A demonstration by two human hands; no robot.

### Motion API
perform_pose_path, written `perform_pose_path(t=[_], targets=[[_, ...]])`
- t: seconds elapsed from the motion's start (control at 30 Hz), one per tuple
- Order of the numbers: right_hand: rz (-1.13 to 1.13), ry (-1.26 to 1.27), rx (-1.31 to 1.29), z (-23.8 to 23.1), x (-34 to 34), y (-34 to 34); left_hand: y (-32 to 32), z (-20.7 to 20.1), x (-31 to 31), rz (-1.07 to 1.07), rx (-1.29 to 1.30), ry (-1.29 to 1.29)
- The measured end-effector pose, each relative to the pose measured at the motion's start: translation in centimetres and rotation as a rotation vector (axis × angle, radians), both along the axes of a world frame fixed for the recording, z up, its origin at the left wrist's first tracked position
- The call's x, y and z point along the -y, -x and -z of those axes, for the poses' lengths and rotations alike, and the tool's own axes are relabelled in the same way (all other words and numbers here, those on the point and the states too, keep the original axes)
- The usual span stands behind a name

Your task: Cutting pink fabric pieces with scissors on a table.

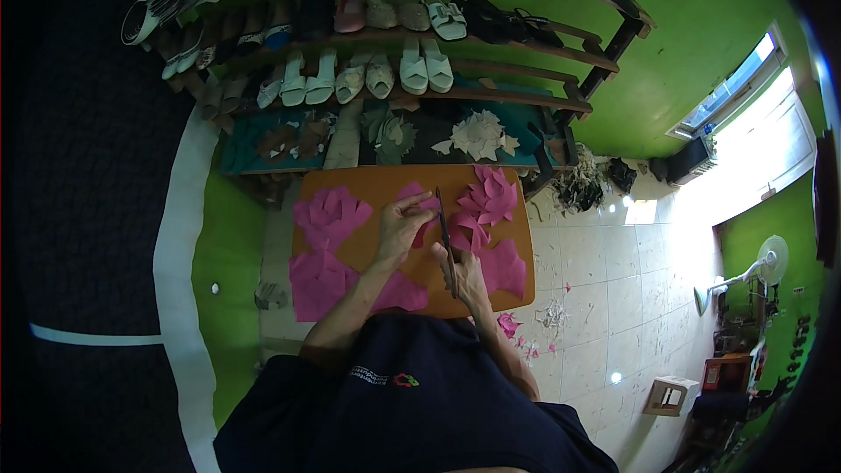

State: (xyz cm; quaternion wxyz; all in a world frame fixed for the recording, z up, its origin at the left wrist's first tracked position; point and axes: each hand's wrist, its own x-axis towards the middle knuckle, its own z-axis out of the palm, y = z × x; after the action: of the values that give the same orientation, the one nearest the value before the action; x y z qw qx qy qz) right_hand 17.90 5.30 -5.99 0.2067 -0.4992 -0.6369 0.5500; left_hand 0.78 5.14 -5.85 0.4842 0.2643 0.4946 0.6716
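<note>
My left hand (403, 229) pinches a small pink piece of sheet material (430, 202) above the middle of the orange-brown table (368, 177). In my right hand (465, 275) is a pair of dark scissors (443, 226), blades pointing away from me and beside the held piece. I cannot make out how far apart the blades are. Around my hands lie cut pink pieces: a pile (331, 217) at the far left, a larger sheet (317, 284) at the near left, a heap (491, 196) at the far right and another sheet (504, 268) at the near right.
Beyond the table, a wooden rack (543, 54) carries rows of shoes and sandals, with cut-piece piles (478, 135) on its lowest shelf. Scraps (552, 314) litter the tiled floor on the right. A white fan (771, 261) and a small wooden box (671, 396) stand farther right.
</note>
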Motion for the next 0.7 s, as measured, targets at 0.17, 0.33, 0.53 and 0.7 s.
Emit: perform_pose_path(t=[0.17,0.33,0.53,0.7], targets=[[0.006,0.039,0.002,-0.1,-0.1,0.2,0.0,0.2,0.2,-0.002,0.006,-0.034],[0.069,0.097,-0.047,-0.6,0.0,0.1,0.0,-0.7,0.1,-0.005,0.045,-0.031],[0.048,0.108,-0.01,-1.4,-0.2,-0.3,1.4,0.4,-0.1,0.053,0.037,-0.045],[0.048,0.084,0.038,-1.7,-0.4,-0.4,1.8,-0.2,-0.2,0.089,0.039,-0.006]])
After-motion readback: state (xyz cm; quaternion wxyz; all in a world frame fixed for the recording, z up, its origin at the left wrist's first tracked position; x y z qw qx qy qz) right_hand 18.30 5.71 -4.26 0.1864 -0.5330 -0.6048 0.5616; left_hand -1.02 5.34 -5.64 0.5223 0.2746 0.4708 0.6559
